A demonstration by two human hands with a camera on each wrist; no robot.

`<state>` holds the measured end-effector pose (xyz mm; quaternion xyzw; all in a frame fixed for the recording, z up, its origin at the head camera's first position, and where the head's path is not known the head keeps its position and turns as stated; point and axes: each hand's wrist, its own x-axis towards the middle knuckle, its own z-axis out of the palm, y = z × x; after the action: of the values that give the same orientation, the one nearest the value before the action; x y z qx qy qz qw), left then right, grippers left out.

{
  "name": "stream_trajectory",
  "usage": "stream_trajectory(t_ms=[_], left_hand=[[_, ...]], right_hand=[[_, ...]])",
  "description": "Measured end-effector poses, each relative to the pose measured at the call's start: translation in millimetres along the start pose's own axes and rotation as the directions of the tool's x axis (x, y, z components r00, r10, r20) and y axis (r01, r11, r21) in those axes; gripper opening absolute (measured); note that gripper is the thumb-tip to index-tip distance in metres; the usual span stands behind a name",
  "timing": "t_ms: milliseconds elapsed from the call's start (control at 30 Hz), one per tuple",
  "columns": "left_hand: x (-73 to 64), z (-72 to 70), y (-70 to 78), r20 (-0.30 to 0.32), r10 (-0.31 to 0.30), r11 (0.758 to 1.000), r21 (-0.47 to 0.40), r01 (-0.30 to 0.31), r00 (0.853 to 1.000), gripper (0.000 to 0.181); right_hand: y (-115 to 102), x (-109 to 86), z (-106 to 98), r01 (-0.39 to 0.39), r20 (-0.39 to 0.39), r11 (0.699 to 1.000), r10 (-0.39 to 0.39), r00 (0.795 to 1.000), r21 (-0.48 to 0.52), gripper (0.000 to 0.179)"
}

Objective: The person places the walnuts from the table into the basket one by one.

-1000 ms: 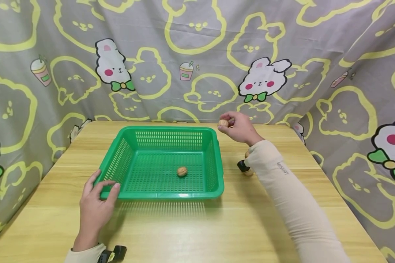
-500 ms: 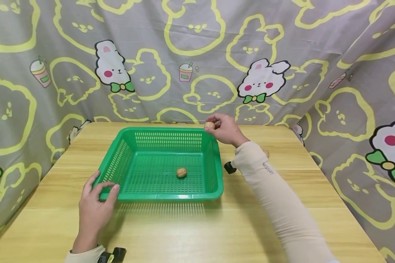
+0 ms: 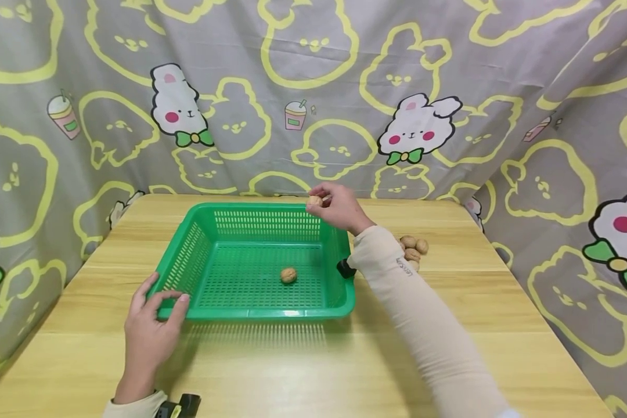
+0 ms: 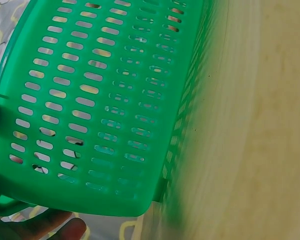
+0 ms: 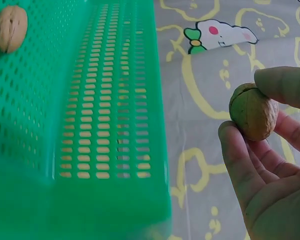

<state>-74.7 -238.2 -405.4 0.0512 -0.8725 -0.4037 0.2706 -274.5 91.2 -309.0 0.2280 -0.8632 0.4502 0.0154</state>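
Note:
A walnut [image 3: 315, 201] is pinched between the thumb and fingertips of my right hand [image 3: 341, 208], raised over the far right corner of a green plastic basket [image 3: 271, 313]. In the right wrist view this walnut [image 5: 253, 111] shows a seam line, with the basket wall to its left. My left hand [image 3: 154, 334] holds the near left corner of the basket by its rim; in the left wrist view only some fingertips [image 4: 72, 230] show below the basket's slotted side [image 4: 85, 115]. Another walnut [image 3: 288, 276] lies on the basket floor, right of the middle.
Several walnuts [image 3: 413, 249] lie in a pile on the wooden table [image 3: 271, 377] to the right of the basket, partly hidden by the right sleeve [image 3: 418, 325]. A grey curtain [image 3: 339, 69] with yellow bear outlines hangs behind and along both sides of the table.
My right hand has moved left with its walnut, from beside the basket to over its far right corner. The pile of walnuts has come into view behind the sleeve. My left hand stays put.

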Motion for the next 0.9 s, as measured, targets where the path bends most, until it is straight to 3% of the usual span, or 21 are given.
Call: stream_trajectory(t_ms=[167,367,467,633,900], left_hand=[[0.2,0.7,1.6,-0.002,0.004,1.0,-0.008,-0.004,1.0,0.018],[-0.3,0.5,1.9,0.003,-0.001,1.0,-0.007,0.001,1.0,0.019],[-0.9,-0.1,0.1,0.009,-0.008,1.0,-0.012,0.008,1.0,0.019],[-2.7,-1.2,-1.1,0.015,-0.006,1.0,-0.014,0.006,1.0,0.019],[0.0,0.6,-2.7,-0.005,0.02,1.0,-0.009,-0.02,1.0,0.018]], right_hand=[[2,3.7,14,-0.008,0.059,1.0,0.009,0.998,-0.012,0.032],[5,5.7,27,0.011,0.218,0.994,0.013,0.976,-0.11,0.03],[6,5.9,32,0.052,0.324,0.983,0.009,0.946,-0.177,0.026],[8,4.8,41,0.061,0.476,0.969,0.063,0.877,-0.24,0.023],[7,4.4,49,0.022,0.564,0.949,0.168,0.809,-0.315,0.027]])
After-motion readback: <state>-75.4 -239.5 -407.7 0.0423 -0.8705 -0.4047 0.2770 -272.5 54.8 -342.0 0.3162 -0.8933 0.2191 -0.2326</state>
